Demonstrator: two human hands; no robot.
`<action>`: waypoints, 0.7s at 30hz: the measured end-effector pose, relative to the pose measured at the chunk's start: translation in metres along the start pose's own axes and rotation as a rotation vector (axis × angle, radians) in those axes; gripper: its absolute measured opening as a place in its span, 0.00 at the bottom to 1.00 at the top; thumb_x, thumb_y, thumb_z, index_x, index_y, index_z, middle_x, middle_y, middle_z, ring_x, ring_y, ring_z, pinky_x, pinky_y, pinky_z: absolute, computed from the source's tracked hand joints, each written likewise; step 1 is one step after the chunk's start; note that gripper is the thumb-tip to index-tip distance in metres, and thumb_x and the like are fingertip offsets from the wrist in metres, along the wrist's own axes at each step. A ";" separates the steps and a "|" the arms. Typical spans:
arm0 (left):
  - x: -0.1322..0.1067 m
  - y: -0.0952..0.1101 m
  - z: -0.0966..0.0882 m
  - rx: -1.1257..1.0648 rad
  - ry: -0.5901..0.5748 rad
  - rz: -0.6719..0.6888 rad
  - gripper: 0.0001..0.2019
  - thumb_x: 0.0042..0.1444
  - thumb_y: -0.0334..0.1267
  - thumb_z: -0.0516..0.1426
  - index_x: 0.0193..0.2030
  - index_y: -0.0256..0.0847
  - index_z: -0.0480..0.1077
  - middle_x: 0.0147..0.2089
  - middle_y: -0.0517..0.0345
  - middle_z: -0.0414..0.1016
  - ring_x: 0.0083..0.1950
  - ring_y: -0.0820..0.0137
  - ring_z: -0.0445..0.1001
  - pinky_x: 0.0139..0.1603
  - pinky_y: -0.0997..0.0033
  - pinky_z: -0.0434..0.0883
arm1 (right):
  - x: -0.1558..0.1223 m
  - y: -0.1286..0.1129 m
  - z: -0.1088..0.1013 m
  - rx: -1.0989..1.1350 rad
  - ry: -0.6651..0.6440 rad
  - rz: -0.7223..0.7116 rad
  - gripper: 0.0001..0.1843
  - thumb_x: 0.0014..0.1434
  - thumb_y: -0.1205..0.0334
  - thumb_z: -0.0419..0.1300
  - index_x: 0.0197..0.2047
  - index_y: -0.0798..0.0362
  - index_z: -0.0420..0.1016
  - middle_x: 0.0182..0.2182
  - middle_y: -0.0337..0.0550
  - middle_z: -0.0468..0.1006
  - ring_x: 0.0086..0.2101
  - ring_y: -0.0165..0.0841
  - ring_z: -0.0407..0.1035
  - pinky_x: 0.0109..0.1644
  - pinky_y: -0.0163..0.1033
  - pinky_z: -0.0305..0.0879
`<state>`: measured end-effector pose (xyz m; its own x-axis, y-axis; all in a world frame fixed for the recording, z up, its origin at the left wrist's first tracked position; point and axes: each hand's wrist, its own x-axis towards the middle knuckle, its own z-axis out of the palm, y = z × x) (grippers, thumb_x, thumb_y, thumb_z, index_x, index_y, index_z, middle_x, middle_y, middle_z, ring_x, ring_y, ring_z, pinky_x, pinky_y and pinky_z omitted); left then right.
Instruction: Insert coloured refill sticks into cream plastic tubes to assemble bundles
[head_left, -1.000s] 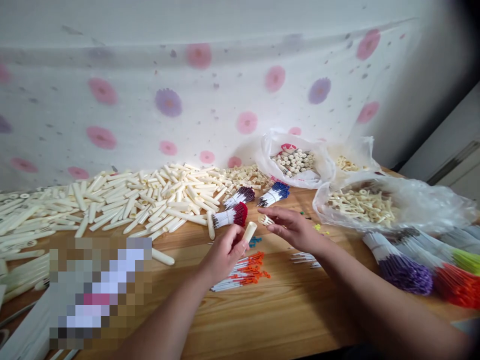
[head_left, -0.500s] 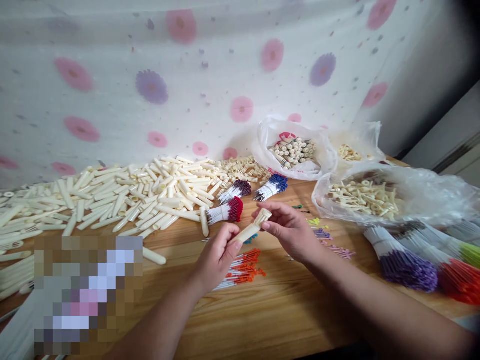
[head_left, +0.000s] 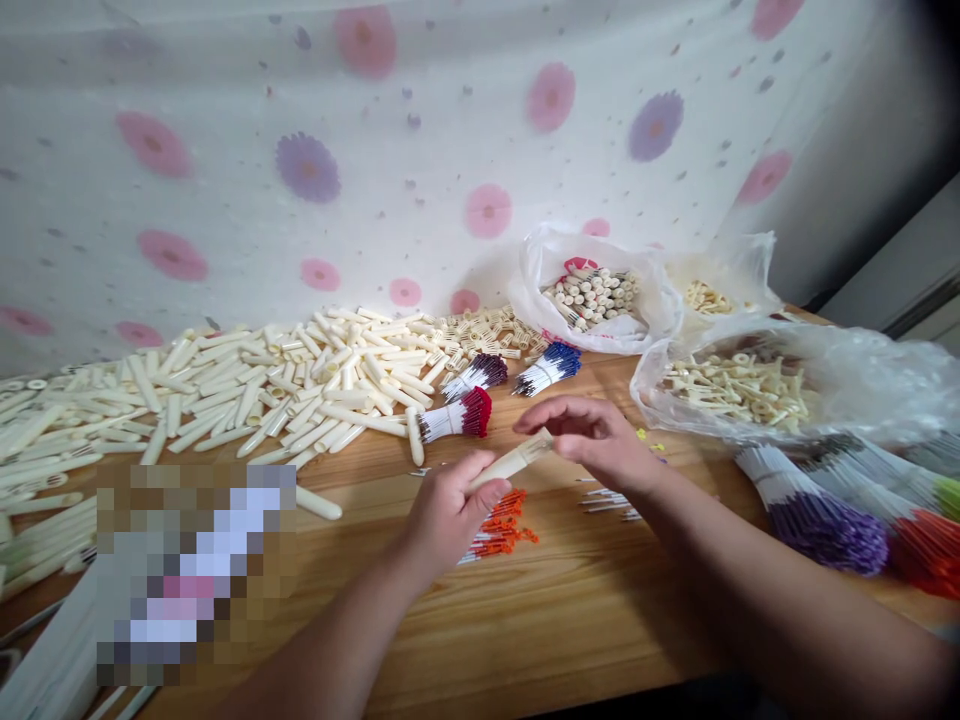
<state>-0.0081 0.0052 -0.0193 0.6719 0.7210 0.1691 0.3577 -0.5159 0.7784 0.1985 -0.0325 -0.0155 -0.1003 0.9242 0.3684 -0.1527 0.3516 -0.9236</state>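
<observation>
My left hand (head_left: 448,512) is closed around a cream plastic pen barrel (head_left: 513,462), which tilts up to the right. At the barrel's upper end, my right hand (head_left: 601,440) has its thumb against the tip and its fingers curled over it. A paler, slotted section shows at that end, partly hidden by the thumb. Under the hands lie orange-tipped refills (head_left: 506,525) with white stems. White-stemmed refills (head_left: 606,498) also lie below my right hand, their far ends hidden. A red-tipped refill bundle (head_left: 454,416) lies just behind my left hand.
A large heap of cream barrels (head_left: 247,385) covers the left and back. Small slotted pieces (head_left: 491,333) lie behind. Plastic bags (head_left: 652,330) of cream parts stand back right. Purple-tipped refills (head_left: 814,515) lie at right, a blue-tipped bundle (head_left: 551,369) at the back. Wooden table (head_left: 480,640) in front.
The slotted piece stuck out of the barrel's end before; now less of it shows. My right hand has shifted slightly right, its thumb now at the tip.
</observation>
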 end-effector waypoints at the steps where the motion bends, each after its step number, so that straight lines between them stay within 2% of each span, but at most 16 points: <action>1: -0.001 0.000 0.002 0.014 -0.031 0.005 0.15 0.59 0.46 0.51 0.43 0.39 0.71 0.29 0.59 0.73 0.30 0.71 0.68 0.32 0.74 0.64 | 0.000 -0.003 0.000 -0.007 -0.002 -0.033 0.21 0.54 0.47 0.62 0.47 0.51 0.74 0.44 0.47 0.77 0.46 0.38 0.71 0.51 0.47 0.66; 5: -0.004 0.001 0.013 0.064 -0.143 0.057 0.14 0.60 0.47 0.51 0.39 0.40 0.72 0.32 0.57 0.74 0.32 0.70 0.71 0.34 0.73 0.65 | 0.000 -0.010 0.010 -0.077 -0.033 -0.101 0.29 0.61 0.42 0.50 0.61 0.46 0.62 0.55 0.47 0.69 0.57 0.39 0.60 0.62 0.52 0.53; 10: -0.005 0.003 0.017 0.146 -0.160 0.081 0.14 0.61 0.46 0.49 0.35 0.41 0.71 0.27 0.59 0.71 0.29 0.71 0.69 0.30 0.74 0.62 | -0.001 -0.008 0.017 -0.144 -0.118 -0.052 0.36 0.61 0.37 0.44 0.67 0.45 0.48 0.61 0.47 0.61 0.61 0.39 0.52 0.63 0.52 0.47; 15: -0.006 0.009 0.015 0.272 -0.159 0.115 0.14 0.60 0.44 0.50 0.29 0.42 0.69 0.23 0.60 0.68 0.26 0.70 0.65 0.28 0.72 0.58 | -0.002 0.003 0.016 -0.161 -0.109 -0.036 0.36 0.61 0.36 0.40 0.67 0.44 0.45 0.61 0.48 0.60 0.62 0.40 0.50 0.63 0.53 0.47; 21: -0.004 0.010 0.014 0.306 -0.157 0.120 0.12 0.59 0.43 0.51 0.28 0.42 0.69 0.24 0.59 0.69 0.26 0.70 0.66 0.28 0.72 0.58 | -0.001 0.003 0.019 -0.146 -0.131 -0.069 0.38 0.60 0.35 0.41 0.67 0.45 0.43 0.61 0.49 0.59 0.62 0.41 0.51 0.62 0.53 0.46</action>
<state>0.0013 -0.0095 -0.0204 0.8036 0.5797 0.1349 0.4321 -0.7240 0.5377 0.1794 -0.0346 -0.0168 -0.2231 0.8732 0.4332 -0.0201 0.4402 -0.8977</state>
